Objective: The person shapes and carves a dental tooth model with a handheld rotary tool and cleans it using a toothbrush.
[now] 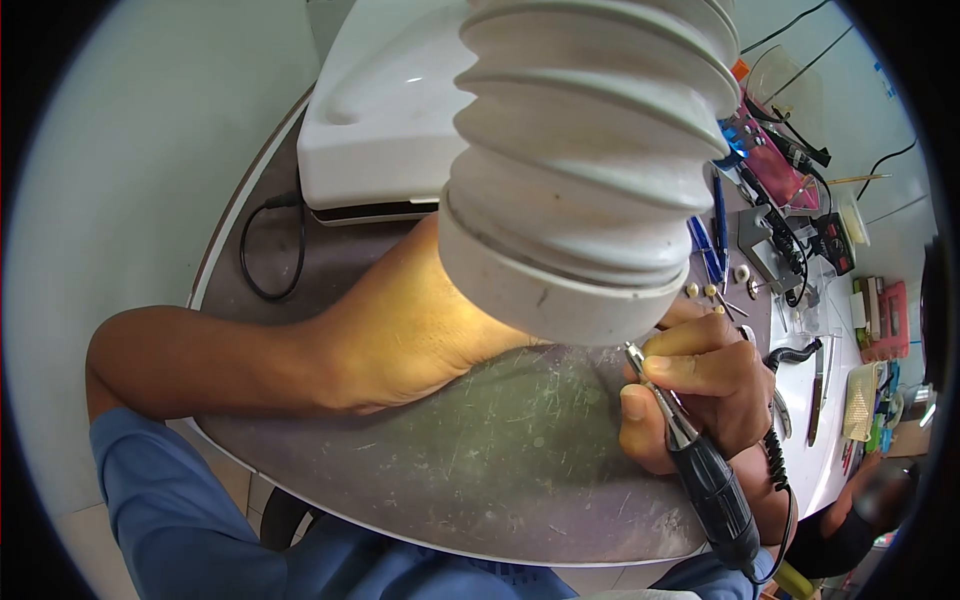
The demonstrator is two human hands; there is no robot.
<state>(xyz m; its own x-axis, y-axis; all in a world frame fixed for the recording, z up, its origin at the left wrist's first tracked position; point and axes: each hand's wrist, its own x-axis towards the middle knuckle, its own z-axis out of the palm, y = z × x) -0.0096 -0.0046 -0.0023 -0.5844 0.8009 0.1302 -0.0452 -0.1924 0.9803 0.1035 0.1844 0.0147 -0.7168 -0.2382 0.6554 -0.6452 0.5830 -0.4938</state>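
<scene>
My right hand (700,375) is closed around a black and silver rotary handpiece (705,480), its metal tip pointing up and left under the hose mouth. A coiled black cord runs from the handpiece's lower end. My left hand (440,310) reaches in from the left, palm side low over the table. Its fingers are hidden behind a white ribbed suction hose (590,150), so I cannot see what they hold. Bright light falls on the left hand and wrist.
A white machine housing (390,120) stands at the back left, with a black cable (272,250) beside it. Blue pens (720,230), small cream-coloured pieces (741,272) and tools lie at right on the scratched table (480,470). Another person (865,510) sits at far right.
</scene>
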